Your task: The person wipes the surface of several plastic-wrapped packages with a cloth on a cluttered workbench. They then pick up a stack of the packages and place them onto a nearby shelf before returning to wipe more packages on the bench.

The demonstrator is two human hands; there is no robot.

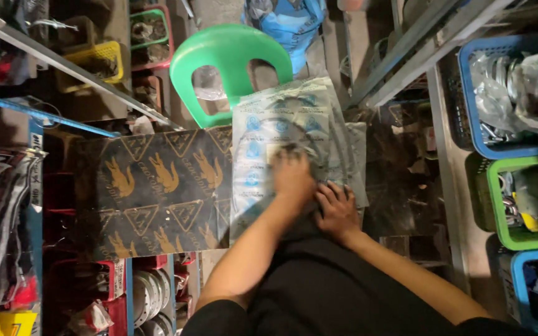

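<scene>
- Left hand: lies palm-down and blurred on the upper face of a stack of clear plastic packets; its grip is flattened onto the top packet, pinching nothing that can be made out.
- Right hand: rests at the lower right edge of the same stack, fingers curled over the packet edge; whether that grip pinches the plastic or only presses on it cannot be told.
- Stack of clear plastic packets: pale, printed with blue marks, with a dark ring-shaped part showing through; it lies on the person's lap, its left edge overlapping a dark printed sheet and its far end reaching toward a green plastic chair.
- Dark printed sheet: black with a repeated gold animal pattern, lying flat just left of the stack.
- Blue bag: beyond the chair, at the top of the view.
- Blue basket: on the right, holding bagged shiny parts.
- Green basket: just below the blue one.
- Red shelf bins: lower left, holding round white discs.
- Yellow crate: upper left, behind a metal rail.
</scene>
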